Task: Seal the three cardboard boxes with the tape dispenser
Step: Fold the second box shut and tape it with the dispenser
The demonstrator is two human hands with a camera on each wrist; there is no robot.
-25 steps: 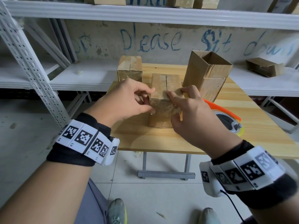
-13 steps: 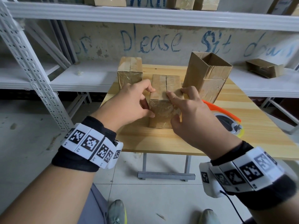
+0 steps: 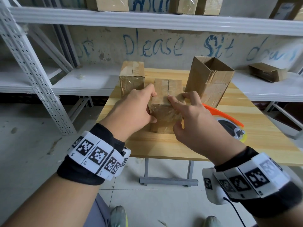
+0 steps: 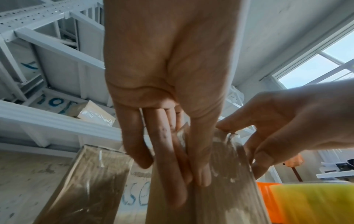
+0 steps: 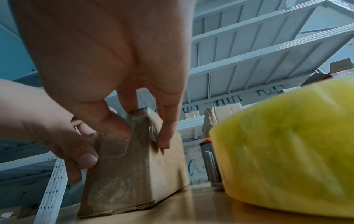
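Three cardboard boxes stand on the wooden table (image 3: 164, 148). The middle box (image 3: 165, 89), closed and glossy with tape, is held by both hands. My left hand (image 3: 147, 105) grips its left front corner, fingers (image 4: 168, 174) along the side and thumb on the front. My right hand (image 3: 173, 112) pinches the top right: index finger on the top seam, thumb (image 5: 114, 124) on the front face. The left box (image 3: 132, 76) is closed and taped. The tall right box (image 3: 208, 79) stands open. The orange and yellow tape dispenser (image 3: 229, 126) lies right of my right hand.
White metal shelving (image 3: 37, 76) runs behind and left of the table, with more boxes (image 3: 267, 72) on its shelves. The table's near edge is just below my wrists. My feet (image 3: 118, 217) are on the tiled floor beneath.
My left fingers have slid back and up along the middle box's left side. My right index finger has moved onto the top seam. The boxes and dispenser have stayed put.
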